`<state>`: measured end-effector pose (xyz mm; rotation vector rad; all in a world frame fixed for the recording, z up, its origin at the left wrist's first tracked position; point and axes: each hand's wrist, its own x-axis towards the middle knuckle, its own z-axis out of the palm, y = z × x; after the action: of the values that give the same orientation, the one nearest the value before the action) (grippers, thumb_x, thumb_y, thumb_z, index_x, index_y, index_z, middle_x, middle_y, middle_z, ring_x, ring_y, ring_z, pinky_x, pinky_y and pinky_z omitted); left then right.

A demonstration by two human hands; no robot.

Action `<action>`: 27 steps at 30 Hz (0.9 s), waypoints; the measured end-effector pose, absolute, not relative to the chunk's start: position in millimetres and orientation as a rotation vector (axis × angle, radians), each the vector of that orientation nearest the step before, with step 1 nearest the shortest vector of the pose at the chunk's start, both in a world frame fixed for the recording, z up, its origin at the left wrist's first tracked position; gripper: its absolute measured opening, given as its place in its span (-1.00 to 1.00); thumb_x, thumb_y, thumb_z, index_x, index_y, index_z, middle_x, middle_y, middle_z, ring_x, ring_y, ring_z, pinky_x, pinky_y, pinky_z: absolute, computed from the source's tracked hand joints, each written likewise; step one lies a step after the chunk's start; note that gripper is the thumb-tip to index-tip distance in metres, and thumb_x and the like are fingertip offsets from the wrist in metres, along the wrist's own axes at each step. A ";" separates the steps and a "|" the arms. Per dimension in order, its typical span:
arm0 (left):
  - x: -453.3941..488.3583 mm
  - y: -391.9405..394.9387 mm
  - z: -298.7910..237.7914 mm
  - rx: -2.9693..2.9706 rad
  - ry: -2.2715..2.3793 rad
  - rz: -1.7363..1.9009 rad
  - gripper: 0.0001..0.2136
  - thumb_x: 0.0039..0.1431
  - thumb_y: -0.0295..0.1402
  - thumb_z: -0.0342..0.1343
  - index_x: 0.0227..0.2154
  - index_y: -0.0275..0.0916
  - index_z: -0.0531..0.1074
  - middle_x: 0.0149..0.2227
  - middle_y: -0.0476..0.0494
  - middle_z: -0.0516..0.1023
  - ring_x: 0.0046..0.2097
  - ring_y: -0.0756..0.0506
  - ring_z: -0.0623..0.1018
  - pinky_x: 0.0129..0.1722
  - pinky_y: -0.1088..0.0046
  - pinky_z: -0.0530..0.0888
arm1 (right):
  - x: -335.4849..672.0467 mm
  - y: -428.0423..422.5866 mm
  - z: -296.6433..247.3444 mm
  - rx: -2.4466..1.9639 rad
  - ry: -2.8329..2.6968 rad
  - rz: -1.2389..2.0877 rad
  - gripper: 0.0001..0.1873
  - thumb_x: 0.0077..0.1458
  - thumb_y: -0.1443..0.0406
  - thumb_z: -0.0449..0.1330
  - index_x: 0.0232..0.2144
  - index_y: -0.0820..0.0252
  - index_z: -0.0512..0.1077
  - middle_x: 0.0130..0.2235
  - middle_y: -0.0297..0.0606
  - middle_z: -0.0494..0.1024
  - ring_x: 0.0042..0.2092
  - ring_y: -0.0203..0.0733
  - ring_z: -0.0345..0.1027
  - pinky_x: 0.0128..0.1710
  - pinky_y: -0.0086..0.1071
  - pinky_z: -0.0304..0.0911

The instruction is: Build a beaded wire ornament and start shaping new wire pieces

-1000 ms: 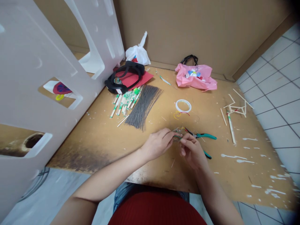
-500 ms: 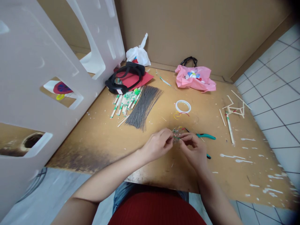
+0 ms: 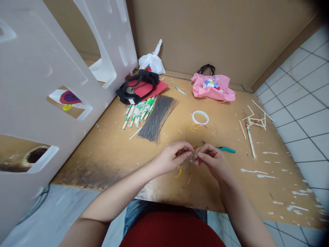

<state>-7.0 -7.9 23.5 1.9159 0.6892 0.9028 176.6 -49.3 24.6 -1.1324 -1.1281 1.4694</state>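
Both my hands meet over the middle of the wooden table (image 3: 102, 151). My left hand (image 3: 172, 158) and my right hand (image 3: 213, 162) are closed, their fingertips pinching a small tangle of coloured wires (image 3: 185, 164) between them; a yellow strand hangs below it. Green-handled pliers (image 3: 223, 149) lie on the table just beyond my right hand. A white tape roll (image 3: 200, 117) with loose red and yellow wire lies farther back.
A fan of thin grey rods (image 3: 157, 118) and a pile of green-wrapped chopsticks (image 3: 137, 113) lie at back left, beside a black strap on red paper (image 3: 138, 87). A pink bag (image 3: 212, 87) and white bag (image 3: 152, 61) stand at the cardboard wall. A stick frame (image 3: 253, 120) lies right. White foam panel (image 3: 51, 85) stands left.
My hands have drawn a little toward me with the wire tangle, lifting it off the spot by the pliers. A yellow strand now dangles under it.
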 end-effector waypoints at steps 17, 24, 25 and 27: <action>-6.5 -11.2 26.2 2.103 0.617 0.984 -0.89 0.19 -0.47 -0.04 -0.28 -0.26 0.36 -0.33 -0.07 0.50 -0.30 0.04 0.47 -0.30 0.57 0.37 | 174.9 -48.0 25.6 -1.177 -1.030 1.559 -0.83 0.01 0.23 0.23 -0.33 0.20 0.46 -0.45 -0.33 0.51 -0.51 -0.35 0.41 -0.46 -0.42 0.37; -7.1 -11.2 26.4 2.248 0.569 0.956 -0.80 0.22 -0.42 -0.08 -0.12 -0.25 0.34 -0.34 -0.09 0.51 -0.31 0.01 0.47 -0.28 0.50 0.38 | 168.2 -53.1 37.2 -1.207 -1.144 1.473 -0.52 -0.03 0.27 0.26 -0.04 0.10 0.24 -0.39 -0.33 0.54 -0.47 -0.30 0.45 -0.43 -0.37 0.41; -7.1 -11.5 26.7 2.248 0.570 0.945 -0.80 0.23 -0.42 -0.09 -0.12 -0.25 0.34 -0.34 -0.09 0.51 -0.31 0.01 0.47 -0.29 0.50 0.38 | 167.4 -53.4 38.4 -1.215 -1.152 1.460 -0.51 -0.03 0.27 0.26 -0.03 0.10 0.23 -0.39 -0.33 0.54 -0.48 -0.30 0.45 -0.42 -0.36 0.41; -7.2 -12.1 27.4 2.233 0.579 0.926 -0.81 0.24 -0.41 -0.10 -0.16 -0.24 0.36 -0.35 -0.08 0.51 -0.32 0.02 0.47 -0.29 0.50 0.38 | 166.9 -53.7 39.6 -1.229 -1.145 1.430 -0.54 0.00 0.26 0.23 -0.04 0.11 0.23 -0.41 -0.34 0.54 -0.47 -0.29 0.45 -0.41 -0.34 0.42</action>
<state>-7.2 -12.1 27.4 2.2329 0.5794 0.9265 166.9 -53.7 39.6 -1.2285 -1.1454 1.4299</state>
